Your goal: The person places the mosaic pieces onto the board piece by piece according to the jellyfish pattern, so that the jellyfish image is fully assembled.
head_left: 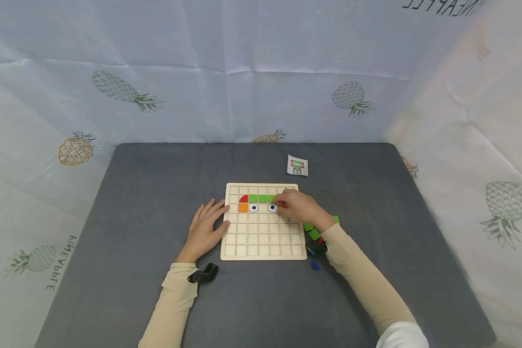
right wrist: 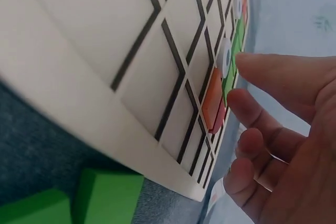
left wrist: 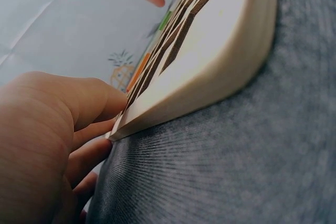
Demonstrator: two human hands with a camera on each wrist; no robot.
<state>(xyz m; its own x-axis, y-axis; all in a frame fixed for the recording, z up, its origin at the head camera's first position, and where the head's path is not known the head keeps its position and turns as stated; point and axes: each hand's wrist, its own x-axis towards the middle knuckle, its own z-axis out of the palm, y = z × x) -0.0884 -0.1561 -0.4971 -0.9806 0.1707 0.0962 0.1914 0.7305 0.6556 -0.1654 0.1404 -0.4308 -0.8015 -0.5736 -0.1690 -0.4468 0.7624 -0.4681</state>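
With right hand [head_left: 299, 208] relaxed and loosely bent, reaches to green tiles [head_left: 263, 198] near mid-frame; with left hand [head_left: 203, 232] spread, touches left edge of wooden board [head_left: 263, 239], just below frame centre.

two hands [head_left: 203, 233], one board [head_left: 263, 239], two eye tiles [head_left: 253, 208]

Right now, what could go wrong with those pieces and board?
The right hand is at the green squares and might nudge them. Loose green blocks lie beside the board near the right sleeve, which could scatter them. The left hand touches the board's edge; a push might shift it.
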